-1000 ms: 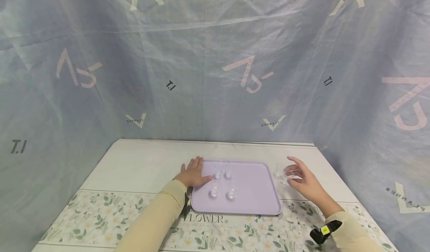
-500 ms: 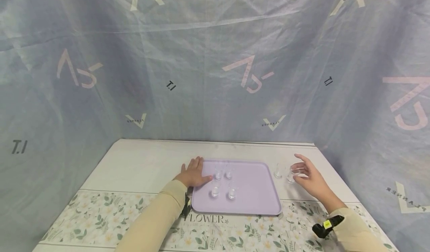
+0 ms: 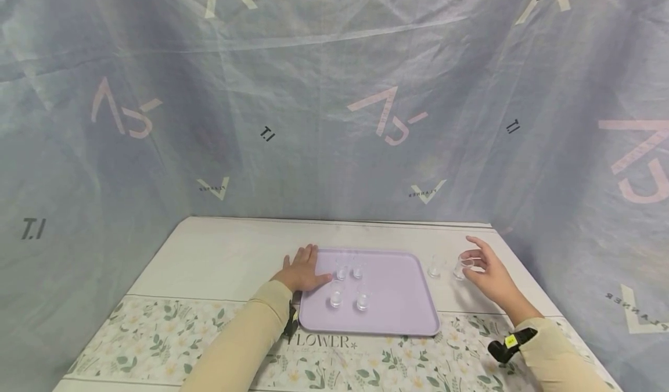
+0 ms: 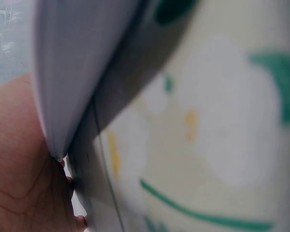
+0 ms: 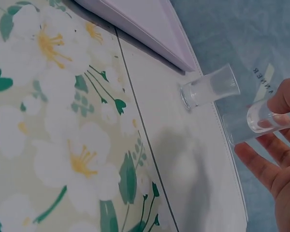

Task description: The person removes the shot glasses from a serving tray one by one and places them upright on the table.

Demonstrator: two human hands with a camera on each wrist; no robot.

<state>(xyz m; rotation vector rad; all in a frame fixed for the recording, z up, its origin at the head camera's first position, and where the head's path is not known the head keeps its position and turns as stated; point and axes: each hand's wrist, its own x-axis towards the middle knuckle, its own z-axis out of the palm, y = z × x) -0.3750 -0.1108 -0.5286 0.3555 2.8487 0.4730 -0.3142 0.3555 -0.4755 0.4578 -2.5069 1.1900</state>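
My right hand [image 3: 490, 274] pinches a small clear shot glass [image 3: 461, 269] between thumb and fingers, right of the tray. In the right wrist view this glass [image 5: 239, 128] looks lifted off the table. A second shot glass [image 3: 434, 270] stands upright on the table between the tray and my right hand. Along the left edge of the lilac tray [image 3: 399, 293] rests my left hand [image 3: 299, 274], fingers straight, thumb reaching over the rim. Several clear shot glasses [image 3: 336, 299] stand on the tray's left half. Up close, my left palm [image 4: 14, 150] touches the tray's rim [image 4: 63, 87].
A white and floral cloth [image 3: 225, 264] covers the table. Grey-blue curtains [image 3: 324, 119] hang behind it and on both sides. A black wrist camera [image 3: 504, 350] sits on the right forearm.
My right hand has moved right and slightly away from me with the shot glass, widening the gap to the standing one. My left hand and the tray have stayed put.
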